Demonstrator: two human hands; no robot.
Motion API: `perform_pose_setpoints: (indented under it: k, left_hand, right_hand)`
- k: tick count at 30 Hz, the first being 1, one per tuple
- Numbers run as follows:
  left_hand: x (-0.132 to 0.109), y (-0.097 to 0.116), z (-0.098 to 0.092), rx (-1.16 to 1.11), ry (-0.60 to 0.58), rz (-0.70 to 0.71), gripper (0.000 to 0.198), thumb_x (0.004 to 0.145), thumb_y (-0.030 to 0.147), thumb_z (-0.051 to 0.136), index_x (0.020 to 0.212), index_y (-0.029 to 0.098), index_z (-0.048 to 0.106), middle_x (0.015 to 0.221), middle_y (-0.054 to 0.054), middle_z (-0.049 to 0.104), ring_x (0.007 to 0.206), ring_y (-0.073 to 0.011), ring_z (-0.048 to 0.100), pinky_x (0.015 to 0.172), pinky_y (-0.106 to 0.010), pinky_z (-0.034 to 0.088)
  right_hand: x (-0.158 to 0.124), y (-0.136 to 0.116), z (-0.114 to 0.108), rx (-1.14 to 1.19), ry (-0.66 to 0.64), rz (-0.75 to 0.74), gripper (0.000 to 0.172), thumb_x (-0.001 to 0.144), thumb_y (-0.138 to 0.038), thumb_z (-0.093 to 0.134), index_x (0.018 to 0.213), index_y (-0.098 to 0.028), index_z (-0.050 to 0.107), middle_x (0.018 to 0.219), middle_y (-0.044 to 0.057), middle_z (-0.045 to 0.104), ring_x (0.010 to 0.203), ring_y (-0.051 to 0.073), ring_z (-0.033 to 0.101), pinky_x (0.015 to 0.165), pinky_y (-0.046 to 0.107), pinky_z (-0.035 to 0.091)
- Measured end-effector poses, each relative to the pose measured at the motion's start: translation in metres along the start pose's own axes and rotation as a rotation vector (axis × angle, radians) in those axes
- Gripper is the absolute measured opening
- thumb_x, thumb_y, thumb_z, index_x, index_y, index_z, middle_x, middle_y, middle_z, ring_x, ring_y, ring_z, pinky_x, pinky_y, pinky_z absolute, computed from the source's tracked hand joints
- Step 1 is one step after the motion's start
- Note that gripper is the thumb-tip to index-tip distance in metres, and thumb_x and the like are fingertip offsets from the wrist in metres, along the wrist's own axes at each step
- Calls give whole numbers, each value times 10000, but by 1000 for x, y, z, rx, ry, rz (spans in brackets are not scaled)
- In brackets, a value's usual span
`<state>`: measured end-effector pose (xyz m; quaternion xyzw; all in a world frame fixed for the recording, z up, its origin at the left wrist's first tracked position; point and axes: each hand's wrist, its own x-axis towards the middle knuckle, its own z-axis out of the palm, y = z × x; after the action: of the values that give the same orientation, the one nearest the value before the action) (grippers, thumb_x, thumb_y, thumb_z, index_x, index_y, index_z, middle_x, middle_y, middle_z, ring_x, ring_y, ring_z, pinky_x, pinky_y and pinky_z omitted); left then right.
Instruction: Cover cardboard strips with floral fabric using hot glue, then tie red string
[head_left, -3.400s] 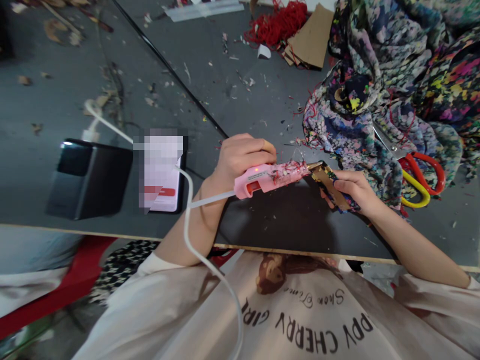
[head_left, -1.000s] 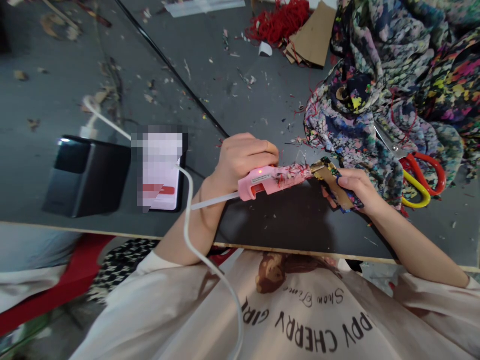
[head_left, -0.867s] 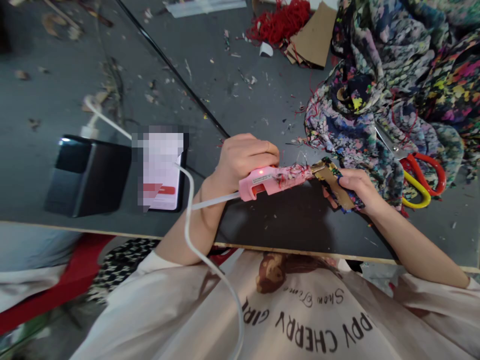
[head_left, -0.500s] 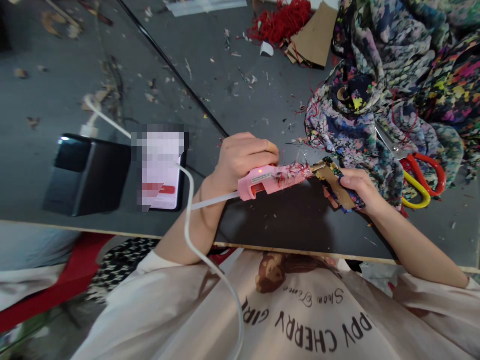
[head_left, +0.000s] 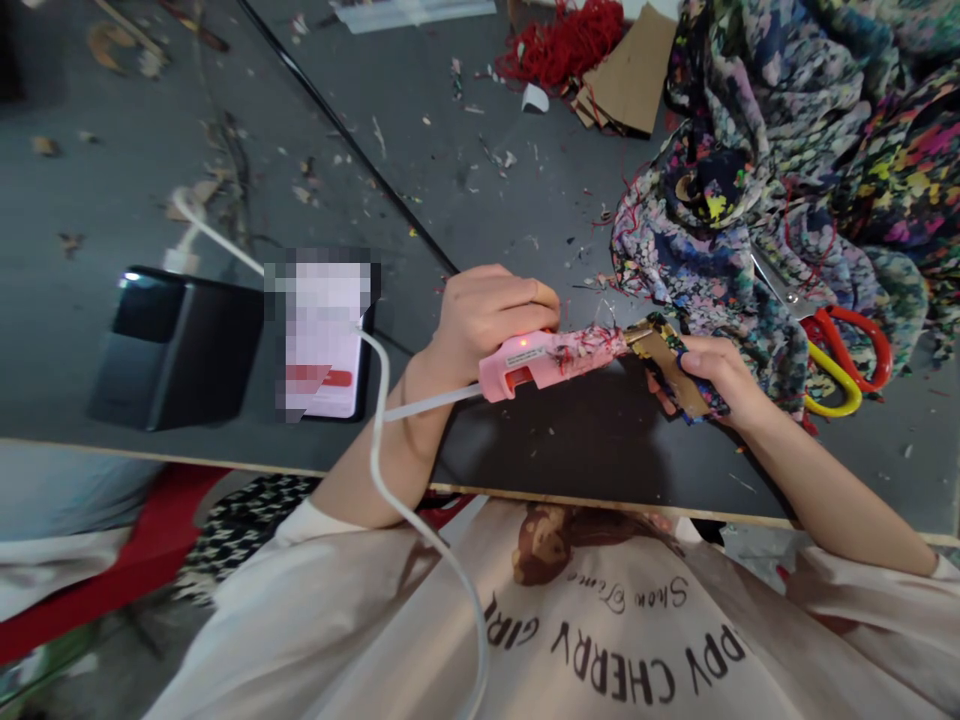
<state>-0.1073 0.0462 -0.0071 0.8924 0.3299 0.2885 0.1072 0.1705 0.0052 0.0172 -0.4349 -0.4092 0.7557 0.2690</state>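
Note:
My left hand (head_left: 495, 315) is closed around a pink hot glue gun (head_left: 521, 365), its handle mostly hidden by the fingers. A small light glows on the gun, and bits of thread and fabric cling to its front. A pale glue stick (head_left: 435, 402) juts from its back. The metal nozzle touches, or nearly touches, a cardboard strip edged with dark floral fabric (head_left: 675, 375). My right hand (head_left: 720, 375) pinches that strip, thumb on top and fingers underneath. Just beyond it lie scissors (head_left: 847, 350) with red and yellow handles, blades partly on floral cloth.
Bunched floral cloth (head_left: 795, 190) covers the table's right side. Red thread (head_left: 562, 45) and cardboard pieces (head_left: 630, 75) lie at the back. A phone (head_left: 326, 340) and a dark box-shaped device (head_left: 180, 345) sit left. A white cable (head_left: 382, 480) hangs across my left forearm; a black cord (head_left: 352, 140) runs behind.

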Motion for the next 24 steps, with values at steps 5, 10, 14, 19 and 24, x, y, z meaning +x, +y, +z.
perform_pose_setpoints:
  k: [5,10,14,19,24]
  left_hand:
    - [1,1,-4,-4,-37,4,442,1031,460,362,778,244,653,827,-24,764,714,-140,696,636,-331,437]
    - [0,2,0,6,47,-15,517,1037,497,323,738,231,650,774,-20,753,663,-126,673,624,-320,420]
    - [-1,0,2,-16,41,-15,459,1027,484,364,753,254,652,798,-19,758,678,-140,679,621,-334,420]
    - [1,1,-3,-22,67,9,448,1028,475,381,741,249,641,796,-10,764,664,-132,686,606,-327,430]
    - [1,1,-7,63,152,-14,286,1027,384,450,865,242,639,921,-17,768,776,-130,698,646,-317,483]
  right_hand:
    - [0,3,-2,8,20,4,263,758,-404,657,695,-159,729,571,17,680,409,120,595,373,205,400]
    - [0,3,-2,-9,29,-22,267,752,-401,644,695,-155,731,553,17,672,402,119,577,377,213,391]
    - [-1,2,-2,-48,26,-1,299,752,-431,631,684,-153,721,545,24,661,396,124,566,372,225,378]
    - [-1,4,-4,40,19,-23,281,745,-421,630,743,-151,706,627,32,691,404,118,557,377,235,392]
    - [3,8,-7,127,36,-42,338,737,-491,627,833,-167,650,711,44,713,445,126,575,403,243,423]
